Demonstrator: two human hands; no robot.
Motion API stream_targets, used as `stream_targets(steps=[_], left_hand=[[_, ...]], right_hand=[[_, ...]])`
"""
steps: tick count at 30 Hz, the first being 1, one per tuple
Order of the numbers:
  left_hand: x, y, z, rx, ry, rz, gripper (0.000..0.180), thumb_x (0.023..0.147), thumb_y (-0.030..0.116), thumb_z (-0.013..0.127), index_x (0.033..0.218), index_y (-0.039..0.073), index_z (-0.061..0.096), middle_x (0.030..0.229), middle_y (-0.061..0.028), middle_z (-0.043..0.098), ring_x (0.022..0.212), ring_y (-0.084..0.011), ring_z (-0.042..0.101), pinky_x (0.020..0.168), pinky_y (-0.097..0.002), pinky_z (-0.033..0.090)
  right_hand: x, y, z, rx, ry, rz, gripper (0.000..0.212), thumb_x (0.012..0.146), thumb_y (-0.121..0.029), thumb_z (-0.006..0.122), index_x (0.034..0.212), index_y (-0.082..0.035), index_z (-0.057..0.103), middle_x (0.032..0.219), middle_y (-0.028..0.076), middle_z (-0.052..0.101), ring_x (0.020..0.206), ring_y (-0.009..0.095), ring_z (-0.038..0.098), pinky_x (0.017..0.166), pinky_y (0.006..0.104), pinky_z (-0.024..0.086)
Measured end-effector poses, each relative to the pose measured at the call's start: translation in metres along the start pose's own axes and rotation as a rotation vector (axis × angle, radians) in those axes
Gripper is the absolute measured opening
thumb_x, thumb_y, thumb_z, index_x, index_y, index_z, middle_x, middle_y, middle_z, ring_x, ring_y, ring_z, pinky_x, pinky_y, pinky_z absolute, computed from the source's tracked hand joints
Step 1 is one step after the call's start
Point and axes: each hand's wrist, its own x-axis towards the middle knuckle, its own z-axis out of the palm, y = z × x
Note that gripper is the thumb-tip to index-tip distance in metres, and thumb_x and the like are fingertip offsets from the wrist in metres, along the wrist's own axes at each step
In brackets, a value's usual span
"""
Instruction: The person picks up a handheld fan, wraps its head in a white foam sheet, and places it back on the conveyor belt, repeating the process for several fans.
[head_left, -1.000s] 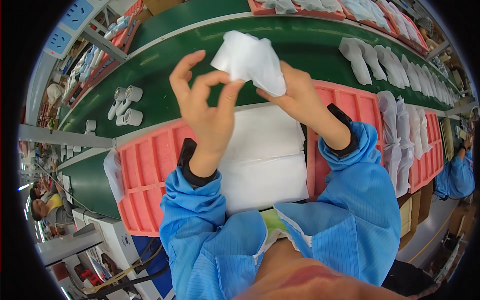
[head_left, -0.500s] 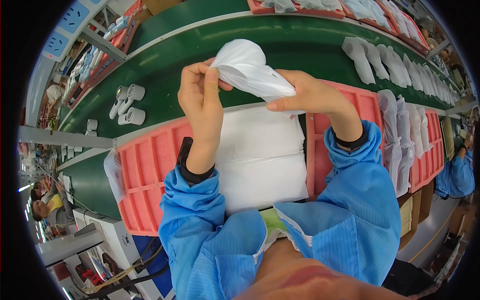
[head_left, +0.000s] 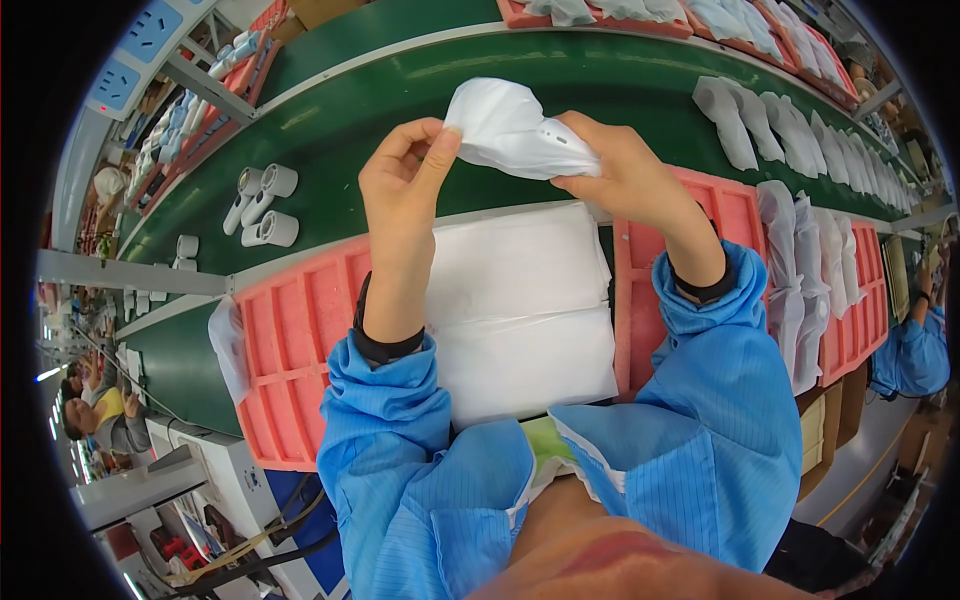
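Above the stack of white sheets, both hands hold up a thin white bag. Inside it is a thing shaped like a hair dryer, with a wide round head on the left and a narrower handle on the right. Dark oval slots show on the handle. My left hand pinches the bag's edge beside the head between thumb and fingers. My right hand is closed round the handle end, thumb below; some of its fingers are hidden. Directly below lies the stack of white sheets.
Pink compartment trays flank the sheets; the right one has bagged pieces beside it. White cylinder-headed housings stand on the green bench at left. A row of bagged pieces lies far right. A metal post juts in.
The bag has turned, so the slots on the handle now face me. My left hand has shifted slightly right along with the bag's wide end; my right hand has moved up a little.
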Motion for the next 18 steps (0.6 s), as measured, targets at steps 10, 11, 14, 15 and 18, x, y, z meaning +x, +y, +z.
stream_targets(steps=[10, 11, 14, 15, 18], left_hand=[[-0.011, 0.016, -0.007, -0.219, -0.06, -0.054, 0.016, 0.09, 0.015, 0.066, 0.096, 0.003, 0.059, 0.082, 0.0012, 0.058, 0.073, -0.0041, 0.049, 0.065, -0.018, 0.037], [-0.014, 0.021, -0.006, -0.186, -0.048, -0.039, 0.015, 0.09, 0.014, 0.066, 0.096, 0.003, 0.058, 0.082, 0.0012, 0.059, 0.072, -0.004, 0.049, 0.064, -0.018, 0.037], [-0.019, 0.033, -0.004, -0.12, -0.025, -0.008, 0.014, 0.089, 0.013, 0.067, 0.095, 0.003, 0.057, 0.082, 0.0011, 0.059, 0.069, -0.0038, 0.049, 0.061, -0.0179, 0.037], [-0.02, 0.036, -0.003, -0.09, -0.017, -0.013, 0.015, 0.089, 0.012, 0.067, 0.096, 0.003, 0.058, 0.083, 0.0009, 0.06, 0.069, -0.0037, 0.049, 0.061, -0.0178, 0.037], [-0.019, 0.042, -0.004, -0.029, 0.006, -0.023, 0.017, 0.088, 0.011, 0.068, 0.098, 0.002, 0.059, 0.084, 0.0003, 0.061, 0.068, -0.0034, 0.05, 0.059, -0.0175, 0.036]], right_hand=[[0.0, 0.007, -0.002, 0.078, -0.138, -0.124, 0.039, 0.076, -0.012, 0.071, 0.111, -0.003, 0.056, 0.09, 0.014, 0.064, 0.081, 0.023, 0.061, 0.071, 0.0312, 0.047], [0.0, 0.006, -0.003, 0.08, -0.138, -0.125, 0.039, 0.076, -0.012, 0.071, 0.111, -0.003, 0.056, 0.09, 0.014, 0.064, 0.081, 0.023, 0.061, 0.071, 0.0312, 0.047], [0.0, 0.001, -0.008, 0.07, -0.155, -0.056, 0.04, 0.076, -0.016, 0.074, 0.109, -0.002, 0.057, 0.091, 0.013, 0.064, 0.082, 0.021, 0.061, 0.071, 0.0308, 0.047], [-0.001, -0.001, -0.007, 0.07, -0.155, -0.056, 0.04, 0.076, -0.016, 0.074, 0.109, -0.002, 0.057, 0.091, 0.013, 0.064, 0.082, 0.021, 0.061, 0.071, 0.0308, 0.047], [-0.004, -0.009, -0.001, 0.075, -0.021, 0.05, 0.044, 0.075, -0.02, 0.077, 0.109, -0.001, 0.058, 0.092, 0.011, 0.063, 0.083, 0.019, 0.06, 0.071, 0.0303, 0.047]])
